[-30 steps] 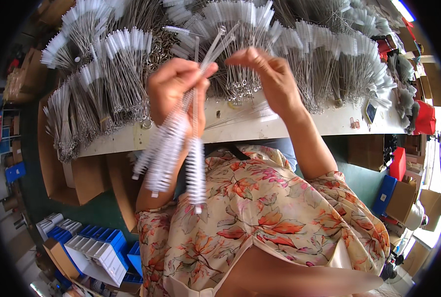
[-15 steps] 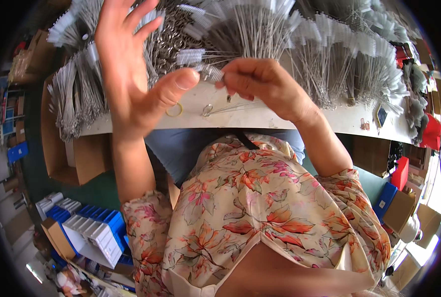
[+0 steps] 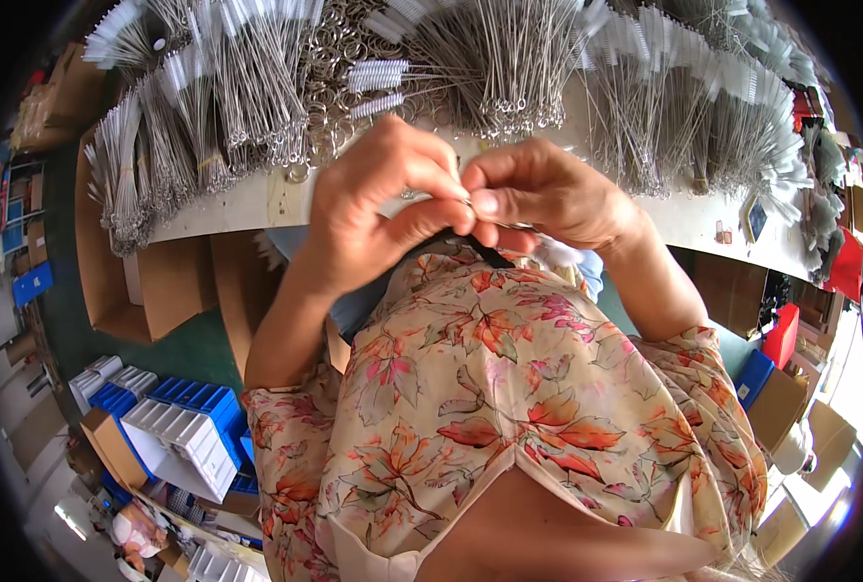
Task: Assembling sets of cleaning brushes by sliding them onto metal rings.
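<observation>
The work in hand looks to be partway through: one small metal piece point(image 3: 468, 203) is between the two hands, and whether it is joined to anything cannot be told at this size. On the counter point(image 3: 257, 206), much looks unhandled. A heap of loose metal rings point(image 3: 339, 44) lies back from the near edge, between a left bundle of brushes point(image 3: 257, 87) and a middle bundle point(image 3: 524, 63). A right bundle point(image 3: 693, 116) stands toward the counter's right end. A few loose brushes point(image 3: 378, 76) lie at the heap's front, and a single ring point(image 3: 298, 175) sits close to the near edge.

The metal piece is right at the fingertips, in front of the counter's near edge, about midway along it. The left hand point(image 3: 378, 204) has its thumb and forefinger closed to a pinch on it. The right hand point(image 3: 553, 199) meets it from the other side, its fingers curled in, with a thin wire point(image 3: 521, 226) gripped beneath them. A pale, bristly patch point(image 3: 559, 254) shows just below the right hand; it may be a brush head, mostly hidden.
</observation>
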`<state>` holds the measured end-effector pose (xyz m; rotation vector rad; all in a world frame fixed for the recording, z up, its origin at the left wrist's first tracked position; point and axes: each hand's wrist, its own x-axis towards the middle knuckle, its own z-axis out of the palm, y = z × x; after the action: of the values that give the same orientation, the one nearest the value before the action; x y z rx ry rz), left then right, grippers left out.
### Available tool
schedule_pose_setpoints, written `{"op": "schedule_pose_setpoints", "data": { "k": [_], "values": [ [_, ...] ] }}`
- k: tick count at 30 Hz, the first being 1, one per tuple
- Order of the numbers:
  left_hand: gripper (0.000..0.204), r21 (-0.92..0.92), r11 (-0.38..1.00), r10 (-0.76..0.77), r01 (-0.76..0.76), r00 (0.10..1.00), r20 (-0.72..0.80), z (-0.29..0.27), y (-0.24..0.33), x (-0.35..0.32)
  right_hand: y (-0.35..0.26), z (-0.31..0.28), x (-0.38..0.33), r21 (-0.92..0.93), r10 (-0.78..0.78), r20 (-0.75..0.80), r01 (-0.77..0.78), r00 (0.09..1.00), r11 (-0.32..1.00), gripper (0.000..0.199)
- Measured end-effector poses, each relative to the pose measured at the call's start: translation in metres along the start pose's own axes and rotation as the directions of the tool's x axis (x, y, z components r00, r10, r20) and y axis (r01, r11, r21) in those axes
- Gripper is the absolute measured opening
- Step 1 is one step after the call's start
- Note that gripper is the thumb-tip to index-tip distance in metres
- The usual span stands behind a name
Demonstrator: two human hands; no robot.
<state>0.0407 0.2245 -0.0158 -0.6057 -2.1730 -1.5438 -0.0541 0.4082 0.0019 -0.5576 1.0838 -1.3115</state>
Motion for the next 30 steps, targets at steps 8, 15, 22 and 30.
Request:
{"op": "schedule_pose_setpoints", "data": {
  "k": [8, 15, 22, 30],
  "values": [
    [0.016, 0.416, 0.676, -0.496, 0.608, 0.793, -0.353, 0.011, -0.028, -0.06, 0.054, -0.045, -0.087, -0.87, -0.328, -0.407, -0.471, 0.853, -0.146, 0.011],
    [0.022, 0.635, 0.577, -0.48, 0.513, 0.843, -0.245, 0.022, -0.045, -0.07, 0.074, -0.029, -0.053, -0.606, -0.239, -0.552, -0.187, 0.799, 0.773, 0.013],
    [0.032, 0.111, 0.924, -0.345, 0.367, 0.922, -0.176, 0.011, 0.009, -0.035, 0.027, -0.002, 0.002, -0.095, -0.056, -0.205, 0.038, 0.977, 0.995, 0.022],
    [0.02, 0.296, 0.955, 0.003, 0.008, 0.999, -0.038, 0.01, 0.015, -0.029, 0.013, 0.004, 0.005, -0.199, 0.124, -0.011, -0.123, 0.992, 0.972, 0.027]
  ]
}}
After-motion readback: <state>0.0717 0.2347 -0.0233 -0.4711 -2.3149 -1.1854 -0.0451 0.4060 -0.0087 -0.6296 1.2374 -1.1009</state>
